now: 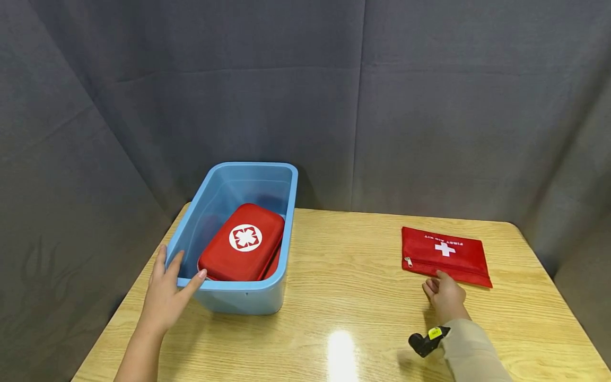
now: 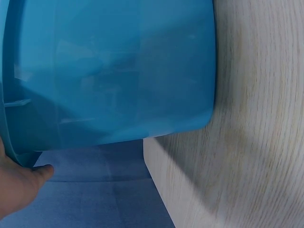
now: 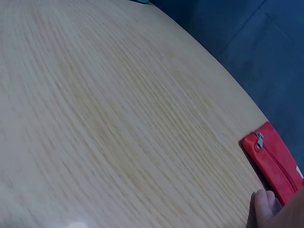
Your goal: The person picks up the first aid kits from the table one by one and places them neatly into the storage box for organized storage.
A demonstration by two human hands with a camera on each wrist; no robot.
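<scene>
A blue plastic bin point(image 1: 285, 254) stands at the left of the table. Inside it lies a red hard-shell first aid case point(image 1: 219, 254) with a white round emblem. My left hand point(image 1: 164, 300) rests at the bin's near left corner, fingers spread and the thumb along the near rim. In the left wrist view, part of that hand point(image 2: 19, 185) shows beside the bin's wall. A flat red first aid pouch point(image 1: 429, 246) with a zip lies at the right. My right hand point(image 1: 446, 300) pinches the pouch's near edge, with its other fingers curled.
Underneath is a light wooden table point(image 1: 353, 265) with a bright reflection near its front. Grey curtain point(image 1: 324, 116) hangs behind and at both sides. A black device with a yellow label point(image 1: 429, 339) sits on my right wrist. Another red item point(image 1: 273, 265) shows beneath the case.
</scene>
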